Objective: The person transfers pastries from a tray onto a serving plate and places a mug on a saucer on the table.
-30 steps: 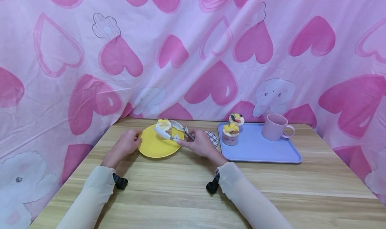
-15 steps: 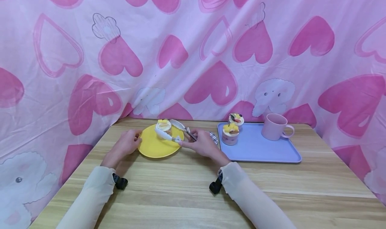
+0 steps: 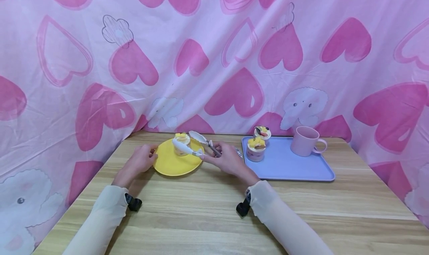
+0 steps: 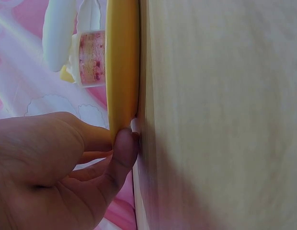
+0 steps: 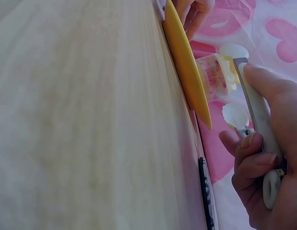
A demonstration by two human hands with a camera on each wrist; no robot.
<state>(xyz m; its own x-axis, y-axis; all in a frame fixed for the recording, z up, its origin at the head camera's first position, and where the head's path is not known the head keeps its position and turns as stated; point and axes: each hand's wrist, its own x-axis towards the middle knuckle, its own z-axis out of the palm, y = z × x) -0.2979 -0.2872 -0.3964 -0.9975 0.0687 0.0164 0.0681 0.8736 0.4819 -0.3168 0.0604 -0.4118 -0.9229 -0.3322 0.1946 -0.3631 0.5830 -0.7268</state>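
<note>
At the left of the head view, my left hand (image 3: 140,159) pinches the rim of a yellow plate (image 3: 172,167), thumb and fingers on either side of the edge (image 4: 122,115). A small dessert cup (image 4: 93,57), topped with cream and yellow fruit cubes, stands upright on that plate. My right hand (image 3: 229,161) grips a pair of white-tipped tongs (image 5: 256,103) by the handles. The tongs' arms are spread apart, one tip in front of the cup's top and the other to its right. Whether either tip touches the cup, I cannot tell.
Right of the plate lies a blue tray (image 3: 288,169). It carries two more dessert cups, the nearer one (image 3: 256,154) and the farther one (image 3: 263,132), plus a pink mug (image 3: 305,143). A checked coaster (image 3: 239,153) is partly hidden behind my right hand. A pink heart-patterned curtain (image 3: 214,61) hangs behind.
My right hand has drawn slightly to the right with the tongs, and their arms have spread wider about the cup. The left hand, plate and cup have stayed in place.
</note>
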